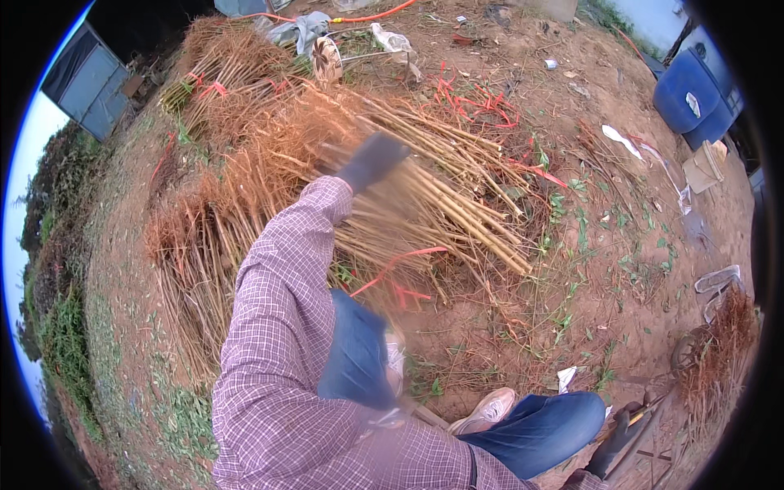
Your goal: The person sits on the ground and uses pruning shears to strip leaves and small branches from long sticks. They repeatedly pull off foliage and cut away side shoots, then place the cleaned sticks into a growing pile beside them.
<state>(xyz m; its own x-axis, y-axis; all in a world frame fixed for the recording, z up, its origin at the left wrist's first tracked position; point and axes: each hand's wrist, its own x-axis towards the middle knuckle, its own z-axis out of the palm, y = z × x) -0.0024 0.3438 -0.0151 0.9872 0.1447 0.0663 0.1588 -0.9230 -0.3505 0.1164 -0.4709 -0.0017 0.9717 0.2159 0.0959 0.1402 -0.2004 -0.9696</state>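
Observation:
My left hand (374,161), in a dark glove, reaches out over a large pile of cut stalks (461,196) with bushy reddish-brown roots. Motion smears its fingers, so whether it grips a stalk cannot be made out. Pale stalk ends point right, while the root tufts (282,143) lie to the left. Low at the right edge, my right hand (612,447), also dark-gloved, appears closed around something beside a small yellow piece (636,417); its shape is unclear. Red plastic ribbon (400,265) lies across the near stalks.
More tied bundles (224,65) lie at the far left. Tangled red ribbon (482,106) rests on the soil beyond the pile. A blue barrel (688,91) and a beige container (704,167) stand far right. Another rooted bundle (719,359) is near my right side.

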